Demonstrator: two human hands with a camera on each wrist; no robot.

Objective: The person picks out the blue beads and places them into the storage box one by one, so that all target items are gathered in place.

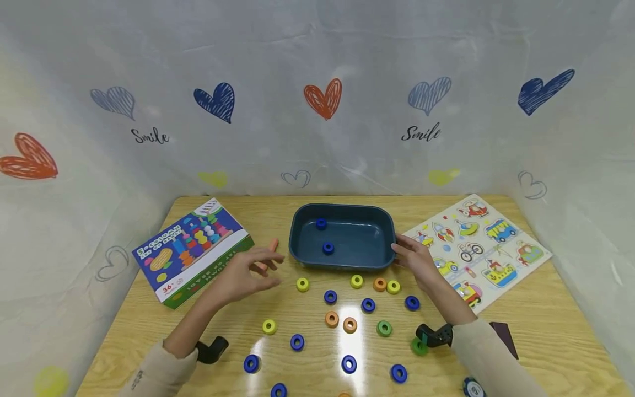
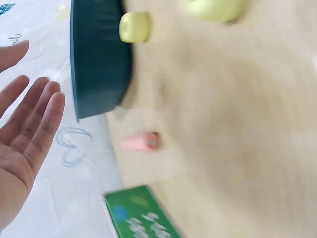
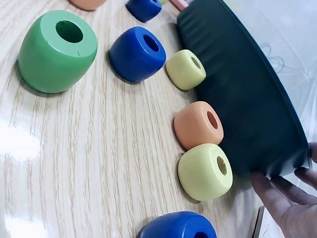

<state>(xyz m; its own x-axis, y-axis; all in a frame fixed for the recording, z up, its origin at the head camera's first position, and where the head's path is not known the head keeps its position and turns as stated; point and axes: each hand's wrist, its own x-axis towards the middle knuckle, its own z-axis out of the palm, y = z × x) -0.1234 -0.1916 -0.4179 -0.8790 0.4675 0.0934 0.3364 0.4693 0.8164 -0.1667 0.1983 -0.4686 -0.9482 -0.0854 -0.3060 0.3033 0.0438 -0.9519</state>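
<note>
A dark teal plastic bin (image 1: 342, 268) stands at the middle back of the table, with two blue beads (image 1: 321, 224) inside. My right hand (image 1: 416, 256) holds its right end, the thumb at the rim and fingers against the outer wall (image 3: 237, 94). To the left of the bin, my left hand (image 1: 250, 274) hovers with loosely spread fingers and nothing in them. An orange peg (image 1: 274, 245) shows partly behind that hand; the left wrist view shows the peg (image 2: 142, 142) lying on the table. Close to the bin's front sit yellow beads (image 1: 356, 281) and an orange bead (image 1: 379, 284).
More blue beads (image 1: 297, 342), orange beads (image 1: 332, 319) and green beads (image 1: 384, 328) are scattered toward the front. A toy box (image 1: 193, 251) lies at left, a picture puzzle board (image 1: 476, 251) at right under my right forearm. A printed curtain (image 1: 367, 149) hangs behind the table.
</note>
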